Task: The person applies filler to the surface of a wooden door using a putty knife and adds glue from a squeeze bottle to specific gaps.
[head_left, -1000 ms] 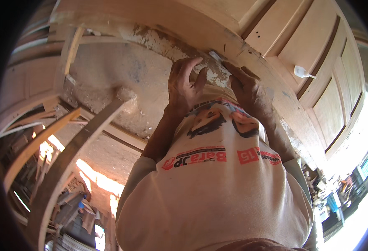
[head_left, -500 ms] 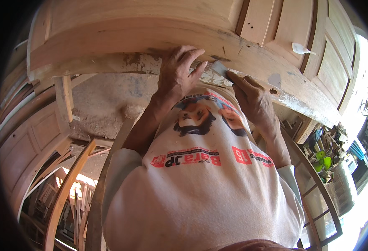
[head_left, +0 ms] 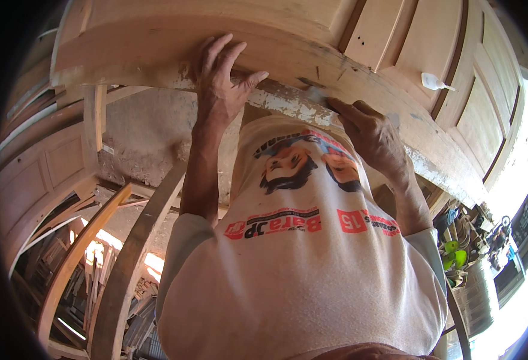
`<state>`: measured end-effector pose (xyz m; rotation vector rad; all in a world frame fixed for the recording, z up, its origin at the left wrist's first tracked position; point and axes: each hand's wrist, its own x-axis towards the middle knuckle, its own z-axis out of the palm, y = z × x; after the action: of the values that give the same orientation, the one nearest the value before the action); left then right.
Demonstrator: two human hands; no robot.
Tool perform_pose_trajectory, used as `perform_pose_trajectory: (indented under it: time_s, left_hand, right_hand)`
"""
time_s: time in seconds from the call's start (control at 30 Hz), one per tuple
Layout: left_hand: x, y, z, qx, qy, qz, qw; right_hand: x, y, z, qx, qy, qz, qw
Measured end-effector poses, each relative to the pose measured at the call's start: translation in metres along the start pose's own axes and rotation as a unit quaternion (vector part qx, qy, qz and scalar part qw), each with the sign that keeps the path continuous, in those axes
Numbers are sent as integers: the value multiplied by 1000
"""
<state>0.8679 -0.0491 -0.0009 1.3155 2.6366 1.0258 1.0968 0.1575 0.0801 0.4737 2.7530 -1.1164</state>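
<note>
A pale wooden panel door lies across the front of me, its near edge scuffed with flaking white paint. My left hand rests at that edge, left of centre, fingers spread and open. My right hand is closed on a flat metal scraper against the same edge, its blade blurred. A small white plastic bottle lies on the door's panels to the right. My printed white shirt fills the lower middle.
At the left are another panel door, leaning timbers and piles of offcuts. At the right are clutter with a green object, a dark frame, and bright daylight beyond.
My left hand has moved left along the door edge and its fingers have spread. The view has shifted, bringing more of the door into sight. My right hand keeps the scraper at the edge.
</note>
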Motion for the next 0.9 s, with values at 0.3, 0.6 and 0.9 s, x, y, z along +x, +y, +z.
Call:
perform_pose_trajectory:
  time_s: [0.3,0.6,0.9]
  left_hand:
    - [9,-25,-1,-62,-13,52,997]
    - [18,-29,-2,-65,-34,80,994]
    - [16,-28,-1,-76,-41,73,994]
  right_hand:
    - [22,22,-26,-48,-78,-70,993]
    - [21,42,-9,-46,-71,-98,992]
    - [2,-4,13,15,-52,-5,999]
